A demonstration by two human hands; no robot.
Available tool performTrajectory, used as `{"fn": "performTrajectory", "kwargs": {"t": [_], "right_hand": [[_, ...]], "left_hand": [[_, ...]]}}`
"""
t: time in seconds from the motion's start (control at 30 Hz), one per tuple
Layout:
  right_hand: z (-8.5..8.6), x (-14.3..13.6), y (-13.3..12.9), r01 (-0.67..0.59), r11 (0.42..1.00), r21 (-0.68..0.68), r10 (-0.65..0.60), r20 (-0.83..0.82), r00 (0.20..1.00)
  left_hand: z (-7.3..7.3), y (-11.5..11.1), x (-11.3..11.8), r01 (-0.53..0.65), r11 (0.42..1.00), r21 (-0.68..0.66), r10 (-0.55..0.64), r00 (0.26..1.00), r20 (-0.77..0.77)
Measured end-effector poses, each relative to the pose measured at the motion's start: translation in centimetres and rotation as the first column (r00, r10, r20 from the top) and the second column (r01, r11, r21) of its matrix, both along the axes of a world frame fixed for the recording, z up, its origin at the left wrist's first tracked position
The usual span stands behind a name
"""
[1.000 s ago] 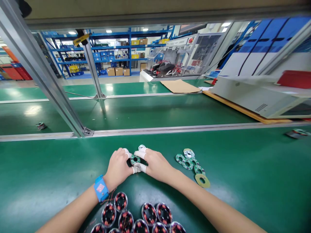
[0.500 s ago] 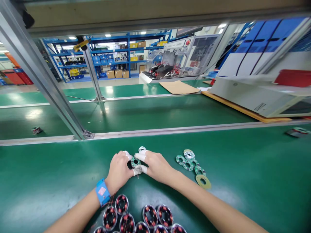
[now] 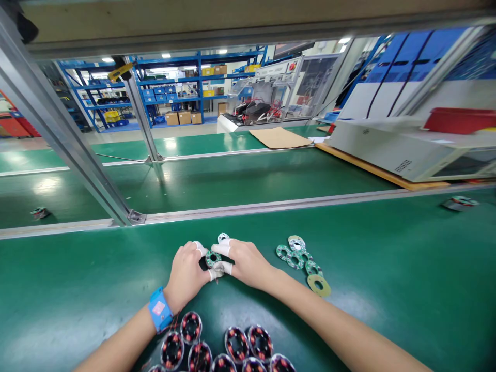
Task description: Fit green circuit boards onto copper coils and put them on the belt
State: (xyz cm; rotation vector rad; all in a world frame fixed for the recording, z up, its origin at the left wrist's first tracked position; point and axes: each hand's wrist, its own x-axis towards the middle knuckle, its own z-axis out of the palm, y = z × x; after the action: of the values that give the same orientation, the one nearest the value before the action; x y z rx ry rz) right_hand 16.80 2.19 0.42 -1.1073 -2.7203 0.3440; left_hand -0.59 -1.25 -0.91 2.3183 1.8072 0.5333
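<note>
Green ring board (image 3: 213, 252) in a close pinch between left hand (image 3: 188, 267) and right hand (image 3: 249, 262)

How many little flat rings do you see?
8: one ring between the left hand and right hand, another just beyond, six clustered right (top, left, middle, right, lower, bottom). Others may be hidden.

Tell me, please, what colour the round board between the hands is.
The round board is mostly green, best seen in the head view.
</note>
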Motion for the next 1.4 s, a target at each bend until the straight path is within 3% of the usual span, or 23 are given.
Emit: {"fn": "performTrajectory", "kwargs": {"t": [0.2,0.63,1.2,1.4], "right_hand": [[0.0,0.1,0.1,0.006,1.0,-0.013,-0.006,-0.01,1.0],[1.9,-0.7,0.3,-0.119,0.983,-0.137,0.079,-0.266,0.961],[1.6,-1.7,0.0,0.015,0.978,-0.209,-0.067,-0.244,0.968],[1.5,-1.6,-0.1,0.007,0.976,-0.218,-0.064,-0.257,0.964]], "left_hand": [[-0.1,0.0,-0.1,0.011,1.0,-0.009,-0.011,1.0,0.012],[-0.6,-0.2,-0.2,0.016,1.0,0.02,-0.016,1.0,-0.003],[-0.5,-0.2,0.1,0.005,1.0,0.022,-0.003,0.998,-0.06],[0.0,-0.2,0.2,0.006,1.0,-0.011,-0.007,0.997,-0.073]]}}
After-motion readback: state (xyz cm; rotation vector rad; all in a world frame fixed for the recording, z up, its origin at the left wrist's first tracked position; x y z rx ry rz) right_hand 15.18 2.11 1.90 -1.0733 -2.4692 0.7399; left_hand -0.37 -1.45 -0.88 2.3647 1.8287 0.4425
